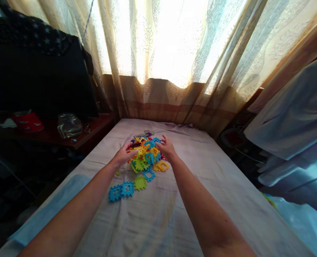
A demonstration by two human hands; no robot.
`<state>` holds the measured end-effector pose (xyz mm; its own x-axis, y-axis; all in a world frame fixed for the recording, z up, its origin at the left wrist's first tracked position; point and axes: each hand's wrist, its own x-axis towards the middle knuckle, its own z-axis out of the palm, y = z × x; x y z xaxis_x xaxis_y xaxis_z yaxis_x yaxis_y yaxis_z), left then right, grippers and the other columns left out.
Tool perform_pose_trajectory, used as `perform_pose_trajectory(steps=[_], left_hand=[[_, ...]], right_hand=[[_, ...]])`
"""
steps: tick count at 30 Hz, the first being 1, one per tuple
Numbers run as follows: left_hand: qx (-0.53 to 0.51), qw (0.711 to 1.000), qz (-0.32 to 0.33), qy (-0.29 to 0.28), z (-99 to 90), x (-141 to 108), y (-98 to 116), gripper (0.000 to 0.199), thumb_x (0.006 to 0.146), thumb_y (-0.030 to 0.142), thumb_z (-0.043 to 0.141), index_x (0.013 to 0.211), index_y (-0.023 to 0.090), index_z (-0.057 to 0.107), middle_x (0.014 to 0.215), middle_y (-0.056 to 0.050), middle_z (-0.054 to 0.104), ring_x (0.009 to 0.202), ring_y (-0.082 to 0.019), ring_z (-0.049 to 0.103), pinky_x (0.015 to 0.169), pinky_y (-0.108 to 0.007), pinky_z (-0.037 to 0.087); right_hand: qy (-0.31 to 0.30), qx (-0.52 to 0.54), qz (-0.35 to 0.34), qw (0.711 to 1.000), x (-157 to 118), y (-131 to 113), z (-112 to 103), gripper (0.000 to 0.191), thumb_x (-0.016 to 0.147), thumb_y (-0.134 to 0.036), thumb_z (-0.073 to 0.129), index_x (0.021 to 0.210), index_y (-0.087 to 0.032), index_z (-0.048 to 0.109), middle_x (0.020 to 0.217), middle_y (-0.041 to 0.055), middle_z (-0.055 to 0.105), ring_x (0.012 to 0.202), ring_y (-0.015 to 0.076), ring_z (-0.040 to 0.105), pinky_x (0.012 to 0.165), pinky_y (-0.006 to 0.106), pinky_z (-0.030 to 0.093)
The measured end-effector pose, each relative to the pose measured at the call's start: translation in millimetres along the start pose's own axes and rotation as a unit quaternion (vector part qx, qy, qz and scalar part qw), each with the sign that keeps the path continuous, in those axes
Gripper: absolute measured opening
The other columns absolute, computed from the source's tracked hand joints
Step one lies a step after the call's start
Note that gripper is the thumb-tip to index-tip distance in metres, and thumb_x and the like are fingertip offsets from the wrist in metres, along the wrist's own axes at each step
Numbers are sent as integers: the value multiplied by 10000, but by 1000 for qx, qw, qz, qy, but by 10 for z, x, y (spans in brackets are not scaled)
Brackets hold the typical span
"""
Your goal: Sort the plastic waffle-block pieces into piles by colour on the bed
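Observation:
A heap of colourful plastic interlocking pieces (pixel 144 153) lies on the pale sheet (pixel 201 185). My left hand (pixel 124 154) is at the heap's left side, fingers apart, with nothing visible in it. On the right side my right hand (pixel 167 147) is open too, its fingers spread near the top of the heap. Nearer to me lie two joined blue square pieces (pixel 121 190), a green piece (pixel 140 182) and a blue frame piece (pixel 149 174). Yellow frame pieces (pixel 161 166) rest below my right hand.
A light blue cloth (pixel 64 196) lies along the sheet's left edge. Left of it, a dark red table (pixel 94 130) holds a glass jar (pixel 69 125), a red container (pixel 28 122) and a black screen (pixel 37 78). Curtains (pixel 169 96) hang behind.

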<state>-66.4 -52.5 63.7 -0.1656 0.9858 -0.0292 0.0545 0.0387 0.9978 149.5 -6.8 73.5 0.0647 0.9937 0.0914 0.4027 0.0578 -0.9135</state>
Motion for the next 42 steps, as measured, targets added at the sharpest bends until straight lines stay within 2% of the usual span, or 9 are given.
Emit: perform_pose_trajectory(steps=[3,7,12,16,20,25,29,36,42], left_hand=[[91,995,-22,-34,-273,-267,-191,808,483,476,855,1198,175,627,1099,-138,701,1130,-319,630,899,-401,530],[311,944,99,-56,-583,-795,-594,792,543,532,800,1261,245,628,1427,-131,539,1352,-348,458,1124,-457,359],[459,870,159,-80,-465,-1146,-984,933,640,508,754,1470,244,418,1601,-166,264,1458,-397,265,1168,-550,241],[388,906,170,-27,-30,-1002,-931,839,746,498,670,1472,181,395,1611,-188,194,1479,-361,226,1178,-525,245],[224,959,170,22,197,-807,-780,738,765,530,649,1400,202,467,1559,-157,320,1443,-304,329,1168,-468,301],[45,985,115,119,-57,-741,-826,567,766,540,627,1225,211,574,1388,-122,529,1298,-246,514,1066,-364,443],[4,984,53,171,-242,-739,-862,561,738,530,645,1181,191,583,1207,-110,650,1144,-233,613,1035,-377,463],[-17,985,36,167,-213,-755,-811,587,663,557,692,1118,192,625,1157,-88,675,1050,-223,641,974,-376,499],[9,989,29,148,-212,-765,-790,595,634,600,698,1063,192,648,1103,-84,699,1043,-243,658,952,-378,515]], right_hand=[[-4,-27,20,999,-122,297,-213,583,853,-302,560,1408,-152,467,1301,149,614,1037,190,666,843,342,565],[-14,-104,-5,994,-540,638,-294,489,777,-286,645,1248,-159,619,1229,129,657,1156,258,609,1030,438,459],[-39,-272,-80,958,-944,733,47,572,767,-319,667,1320,-200,580,1338,143,583,1285,296,504,1096,443,387],[-49,-208,-126,969,-885,605,281,560,796,-263,603,1348,-183,553,1341,129,590,1284,251,514,1107,408,385],[29,-138,-119,983,-789,651,132,451,814,-237,524,1254,-208,620,1270,90,647,1209,230,570,1077,434,420],[66,-116,-47,990,-998,972,-206,355,849,-277,445,1088,-203,698,1097,79,715,997,210,661,938,390,523],[6,-139,-53,989,-1141,1019,-339,329,849,-329,504,1079,-211,708,1044,69,724,899,199,676,886,371,539],[-159,-223,-184,944,-1128,883,-475,440,691,-243,728,1131,-252,717,1268,71,666,1192,247,581,1063,421,418],[-103,-207,-174,957,-1161,930,-435,379,726,-270,729,1104,-237,723,1190,79,695,1134,232,607,1020,394,456]])
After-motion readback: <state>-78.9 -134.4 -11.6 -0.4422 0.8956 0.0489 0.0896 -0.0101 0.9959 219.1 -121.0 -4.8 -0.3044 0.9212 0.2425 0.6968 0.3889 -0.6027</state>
